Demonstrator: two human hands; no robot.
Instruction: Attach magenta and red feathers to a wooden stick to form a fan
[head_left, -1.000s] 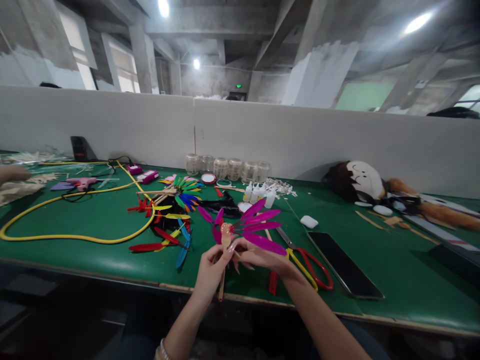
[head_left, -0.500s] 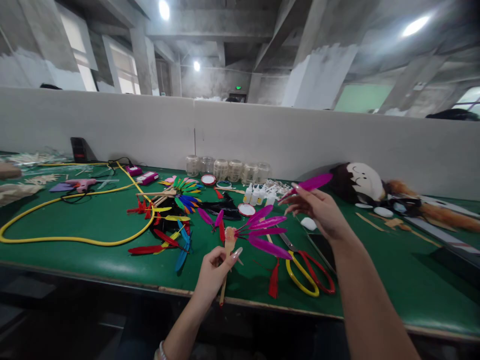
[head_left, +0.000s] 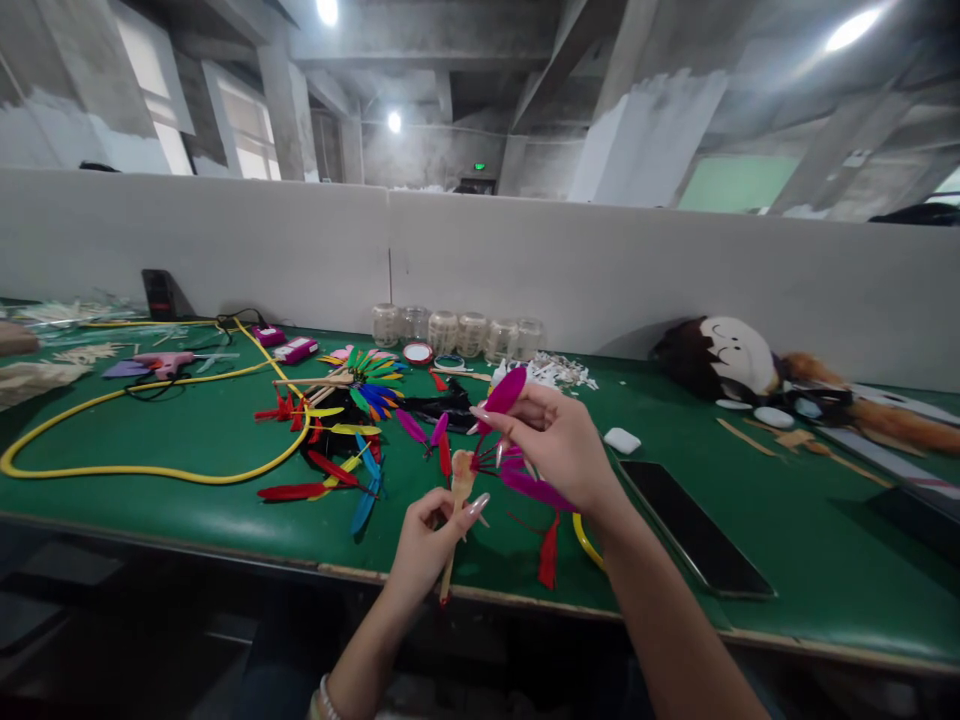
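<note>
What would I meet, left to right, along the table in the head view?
Pink glue gun, front purple box, lower blue feather, left hand holding wooden stick, right hand pinching magenta feather, phone, orange fur.

Left hand [head_left: 429,540] clenched in a grip, left forearm [head_left: 382,625] toward 7 o'clock. Right hand [head_left: 559,445] at its 2 o'clock (sits higher), pinching, right forearm [head_left: 660,610] toward 5.

Transparent jars [head_left: 442,332] stand in a row mid-frame, before a pale partition [head_left: 225,230]. At left, a yellow cord [head_left: 187,482] loops widely — a pink glue gun [head_left: 161,364] lies near it. At right, a dark-screened smartphone [head_left: 694,530] lies near a small white case [head_left: 622,440]; higher up, a white-faced plush toy [head_left: 742,360] — and, top centre, a lit green sign [head_left: 479,167].
</note>
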